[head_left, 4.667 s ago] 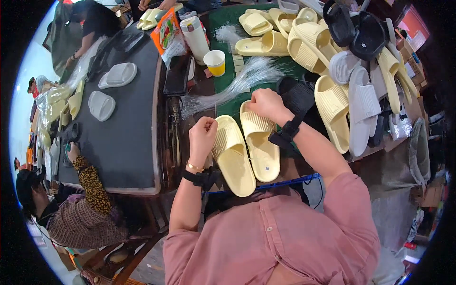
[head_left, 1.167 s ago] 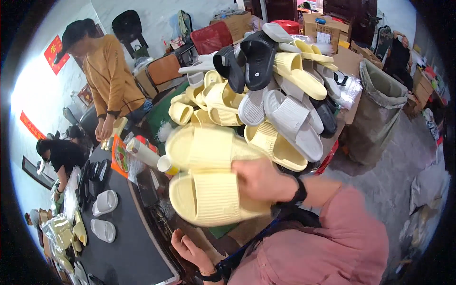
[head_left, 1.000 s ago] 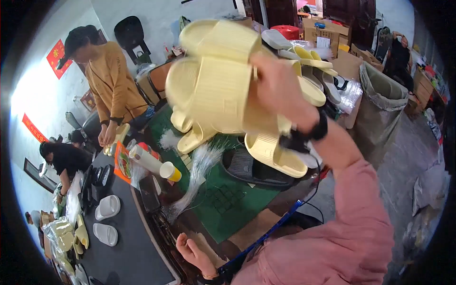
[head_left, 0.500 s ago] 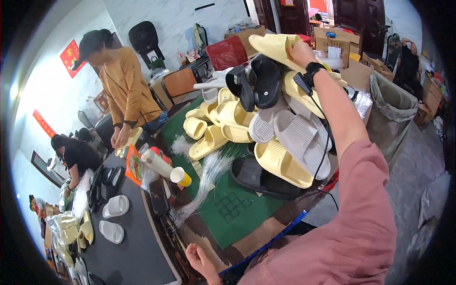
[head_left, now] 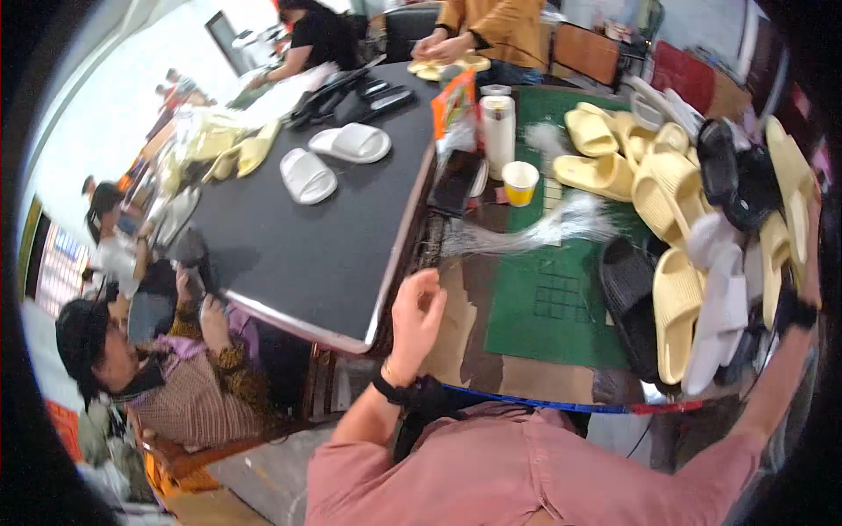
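At the table's near left corner is my left hand, its fingers curled in toward the thumb; nothing they hold can be made out. The bundle of clear plastic strands lies just beyond it on the green mat. Far to the right, my right hand is closed at the side of an upright yellow slipper, its fingers mostly lost at the dim rim. Beside it rises a heap with a black slipper, a ribbed yellow slipper and a pale grey slipper.
A paper cup, white tumbler, black phone and orange bag stand or lie by the mat's left side. White slippers rest on the adjoining dark table. People sit or stand around it, one seated at near left.
My view has swung left, so the heap and my right arm now lie at the right edge. My left hand has risen to the table corner. A seated person has come into view.
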Tool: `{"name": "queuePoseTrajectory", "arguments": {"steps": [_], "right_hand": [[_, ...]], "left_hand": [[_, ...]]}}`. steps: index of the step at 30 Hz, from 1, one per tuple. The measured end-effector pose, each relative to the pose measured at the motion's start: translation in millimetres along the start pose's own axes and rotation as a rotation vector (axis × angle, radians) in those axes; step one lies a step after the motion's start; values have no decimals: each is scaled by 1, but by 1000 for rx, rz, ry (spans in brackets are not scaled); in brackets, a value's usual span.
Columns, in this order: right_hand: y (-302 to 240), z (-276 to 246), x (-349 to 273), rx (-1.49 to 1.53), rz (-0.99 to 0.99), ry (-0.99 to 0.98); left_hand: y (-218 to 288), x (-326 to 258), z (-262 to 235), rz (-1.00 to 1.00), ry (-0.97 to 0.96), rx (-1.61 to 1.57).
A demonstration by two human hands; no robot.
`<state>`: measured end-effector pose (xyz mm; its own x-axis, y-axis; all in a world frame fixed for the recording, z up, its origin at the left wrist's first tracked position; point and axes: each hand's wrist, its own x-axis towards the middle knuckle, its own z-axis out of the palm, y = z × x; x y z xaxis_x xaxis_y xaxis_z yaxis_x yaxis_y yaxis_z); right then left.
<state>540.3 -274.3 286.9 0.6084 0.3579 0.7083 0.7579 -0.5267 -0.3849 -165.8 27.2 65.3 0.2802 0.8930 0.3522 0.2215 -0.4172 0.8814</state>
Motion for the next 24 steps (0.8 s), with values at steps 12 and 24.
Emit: {"name": "queuePoseTrajectory", "arguments": {"steps": [12,24], "right_hand": [[-233,44,-300,309,38,-461],[-250,73,-384,411,212,-668]], "left_hand": [[-64,210,-155,-42,162,1194],[-113,233,-163,217,-192,1539]]}}
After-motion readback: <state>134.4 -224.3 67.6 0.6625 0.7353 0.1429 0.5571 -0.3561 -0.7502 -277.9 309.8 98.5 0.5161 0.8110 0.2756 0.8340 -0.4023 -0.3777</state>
